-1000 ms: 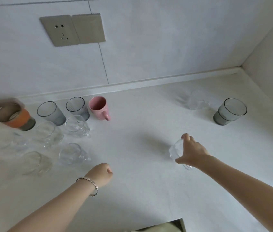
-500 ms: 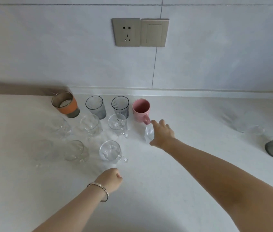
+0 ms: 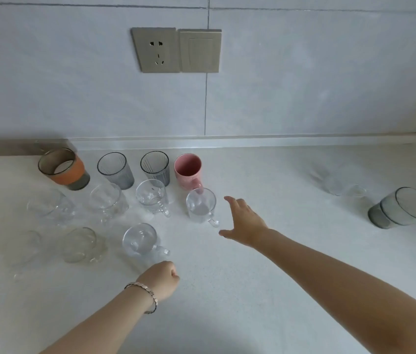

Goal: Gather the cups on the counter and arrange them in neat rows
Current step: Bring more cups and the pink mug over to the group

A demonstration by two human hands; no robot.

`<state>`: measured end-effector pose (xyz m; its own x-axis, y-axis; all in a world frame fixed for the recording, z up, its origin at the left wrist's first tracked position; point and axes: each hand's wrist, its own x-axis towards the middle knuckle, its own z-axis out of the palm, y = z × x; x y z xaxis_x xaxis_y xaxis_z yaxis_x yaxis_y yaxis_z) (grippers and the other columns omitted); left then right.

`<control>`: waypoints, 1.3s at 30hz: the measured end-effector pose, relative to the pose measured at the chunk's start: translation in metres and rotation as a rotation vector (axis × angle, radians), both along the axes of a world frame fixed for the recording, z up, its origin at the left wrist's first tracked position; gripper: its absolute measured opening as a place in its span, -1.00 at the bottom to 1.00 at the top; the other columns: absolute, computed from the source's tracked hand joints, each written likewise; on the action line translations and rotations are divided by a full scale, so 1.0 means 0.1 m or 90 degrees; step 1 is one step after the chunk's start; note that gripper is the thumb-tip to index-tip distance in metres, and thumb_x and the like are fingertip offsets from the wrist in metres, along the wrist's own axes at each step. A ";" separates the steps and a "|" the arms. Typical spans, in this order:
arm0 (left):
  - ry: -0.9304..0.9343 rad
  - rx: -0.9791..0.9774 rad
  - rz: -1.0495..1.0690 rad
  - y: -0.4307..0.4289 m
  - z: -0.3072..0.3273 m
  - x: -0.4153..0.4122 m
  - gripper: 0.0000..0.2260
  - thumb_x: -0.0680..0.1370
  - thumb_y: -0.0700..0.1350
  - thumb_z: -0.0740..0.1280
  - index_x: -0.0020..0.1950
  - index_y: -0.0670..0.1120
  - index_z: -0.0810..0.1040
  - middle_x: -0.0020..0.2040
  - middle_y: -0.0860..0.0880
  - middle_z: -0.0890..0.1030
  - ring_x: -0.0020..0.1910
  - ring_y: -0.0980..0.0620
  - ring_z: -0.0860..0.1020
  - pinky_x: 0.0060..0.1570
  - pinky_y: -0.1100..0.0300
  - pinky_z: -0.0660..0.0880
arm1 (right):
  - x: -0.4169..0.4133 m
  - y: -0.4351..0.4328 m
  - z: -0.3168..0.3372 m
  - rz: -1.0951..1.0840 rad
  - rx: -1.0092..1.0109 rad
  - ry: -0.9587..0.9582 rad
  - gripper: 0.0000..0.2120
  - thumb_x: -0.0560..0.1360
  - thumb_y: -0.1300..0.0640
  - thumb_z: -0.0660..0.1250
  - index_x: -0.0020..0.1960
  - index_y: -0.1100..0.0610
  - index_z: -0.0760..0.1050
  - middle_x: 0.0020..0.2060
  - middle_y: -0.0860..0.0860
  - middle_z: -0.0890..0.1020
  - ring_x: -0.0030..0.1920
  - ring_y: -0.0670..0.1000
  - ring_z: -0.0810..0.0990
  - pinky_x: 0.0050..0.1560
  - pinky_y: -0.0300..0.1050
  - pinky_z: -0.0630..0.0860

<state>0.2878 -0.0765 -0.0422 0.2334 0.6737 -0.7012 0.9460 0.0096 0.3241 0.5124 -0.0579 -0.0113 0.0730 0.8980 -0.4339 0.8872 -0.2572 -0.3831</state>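
Cups stand in rows at the left of the white counter [image 3: 240, 290]. The back row holds an orange-banded glass [image 3: 64, 168], two grey tumblers [image 3: 116, 169] [image 3: 156, 167] and a pink mug [image 3: 188, 169]. In front of the pink mug stands a clear glass mug [image 3: 201, 206], upright with its handle toward me. My right hand [image 3: 244, 221] is just right of it, fingers spread, holding nothing. Several more clear mugs fill the two nearer rows, one of them [image 3: 140, 240] just beyond my left hand [image 3: 162, 278], which rests on the counter as a fist.
At the far right a grey tumbler [image 3: 403, 209] and a faint clear glass [image 3: 337, 183] stand apart from the rows. A wall socket and switch [image 3: 176, 50] sit on the tiled backsplash above the cups. The counter meets a side wall at the right corner.
My right hand carried the clear glass mug leftward, set it down in front of the pink mug and let go; it now hovers open beside it. My left fist stayed put.
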 end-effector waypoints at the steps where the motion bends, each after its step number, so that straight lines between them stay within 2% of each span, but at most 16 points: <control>1: 0.004 0.000 -0.018 0.01 0.00 0.11 -0.75 0.53 -0.16 0.11 -0.35 0.04 0.30 -0.23 0.07 0.47 -0.14 0.02 0.47 -0.11 0.24 0.37 | 0.17 -0.10 0.00 0.001 -0.035 -0.008 -0.27 0.44 0.03 0.40 0.49 0.04 0.11 0.38 0.07 0.31 0.36 0.07 0.37 0.25 -0.04 0.42; 5: 0.008 -0.004 -0.080 0.04 -0.02 0.62 -0.75 0.53 -0.16 0.11 -0.34 0.04 0.30 -0.18 0.04 0.49 -0.14 0.01 0.47 -0.10 0.23 0.38 | 0.99 -0.45 0.02 -0.058 -0.121 -0.061 -0.56 0.50 0.10 0.31 0.36 0.04 0.36 0.33 0.00 0.43 0.33 0.03 0.42 0.28 -0.08 0.39; 8: 0.007 0.001 -0.115 0.08 -0.04 1.06 -0.76 0.52 -0.16 0.12 -0.34 0.03 0.30 -0.15 0.01 0.50 -0.14 -0.01 0.46 -0.09 0.21 0.38 | 1.63 -0.60 0.10 -0.139 -0.116 -0.104 -0.62 0.51 0.09 0.28 0.32 0.03 0.40 0.30 -0.01 0.47 0.28 0.03 0.47 0.25 -0.09 0.41; 12: 0.017 0.023 -0.169 0.12 -0.06 1.59 -0.76 0.54 -0.14 0.11 -0.34 0.03 0.29 -0.11 -0.01 0.50 -0.12 -0.02 0.46 -0.09 0.20 0.37 | 2.38 -0.55 0.25 -0.244 -0.070 -0.157 -0.55 0.51 0.10 0.28 0.38 0.07 0.34 0.34 0.09 0.37 0.29 0.13 0.46 0.22 -0.04 0.44; 18: 0.017 0.041 -0.196 0.25 -0.11 2.10 -0.87 0.54 -0.14 0.11 -0.20 0.00 0.36 -0.10 0.02 0.51 -0.13 -0.01 0.46 -0.10 0.19 0.38 | 3.03 -0.12 0.28 -0.324 -0.011 -0.139 -0.24 0.42 0.04 0.42 0.50 0.12 0.12 0.41 0.18 0.26 0.42 0.17 0.27 0.37 0.07 0.34; 22: 0.031 0.045 -0.195 0.37 -0.14 2.16 -0.80 0.54 -0.13 0.11 -0.28 0.05 0.32 -0.09 0.03 0.50 -0.10 0.00 0.47 -0.06 0.19 0.41 | 3.08 0.19 0.08 -0.352 -0.062 -0.114 -0.12 0.37 -0.08 0.47 0.48 0.21 0.08 0.40 0.20 0.28 0.41 0.21 0.29 0.36 0.11 0.31; 25: 0.039 0.040 -0.183 0.45 -0.15 2.11 -0.88 0.54 -0.13 0.11 -0.15 0.00 0.39 -0.07 0.03 0.49 -0.08 0.01 0.47 0.00 0.17 0.45 | 3.04 0.30 -0.10 -0.393 -0.060 -0.104 -0.11 0.36 -0.07 0.48 0.46 0.22 0.06 0.35 0.21 0.31 0.34 0.25 0.39 0.31 0.12 0.39; 27: 0.045 0.036 -0.179 0.48 -0.15 2.05 -0.89 0.54 -0.14 0.11 -0.11 -0.03 0.41 -0.07 0.03 0.50 -0.06 0.01 0.48 0.06 0.14 0.47 | 3.02 0.29 -0.16 -0.427 -0.034 -0.095 -0.11 0.36 -0.04 0.48 0.47 0.20 0.05 0.33 0.20 0.30 0.29 0.25 0.44 0.22 0.09 0.45; 30: 0.048 0.032 -0.169 0.47 -0.14 1.92 -0.89 0.54 -0.14 0.11 -0.11 -0.03 0.41 -0.07 0.03 0.50 -0.07 0.02 0.48 0.03 0.15 0.46 | 2.91 0.19 -0.13 -0.457 0.005 -0.107 -0.17 0.35 -0.03 0.50 0.43 0.17 0.13 0.28 0.19 0.35 0.22 0.26 0.49 0.05 0.04 0.50; 33: 0.038 0.023 -0.152 0.44 -0.11 1.76 -0.88 0.53 -0.14 0.12 -0.16 -0.02 0.41 -0.08 0.03 0.51 -0.09 0.02 0.48 0.00 0.15 0.45 | 2.63 0.06 -0.05 -0.412 0.042 -0.126 -0.19 0.32 -0.03 0.52 0.41 0.13 0.17 0.26 0.18 0.37 0.20 0.25 0.50 0.07 0.08 0.52; 35: 0.028 0.008 -0.133 0.38 -0.09 1.63 -0.83 0.53 -0.14 0.12 -0.25 0.02 0.36 -0.08 0.02 0.50 -0.09 0.02 0.47 -0.01 0.15 0.43 | 2.33 0.01 0.03 -0.355 0.041 -0.093 -0.16 0.29 -0.04 0.53 0.42 0.10 0.17 0.27 0.17 0.37 0.22 0.24 0.49 0.13 0.08 0.52; 39: 0.028 -0.010 -0.105 0.22 -0.06 1.29 -0.78 0.53 -0.14 0.13 -0.31 0.06 0.31 -0.07 0.02 0.49 -0.08 0.02 0.45 0.05 0.15 0.45 | 1.61 0.01 0.15 -0.205 0.018 -0.044 -0.14 0.27 -0.06 0.53 0.43 0.03 0.18 0.25 0.10 0.39 0.18 0.16 0.53 0.14 -0.02 0.49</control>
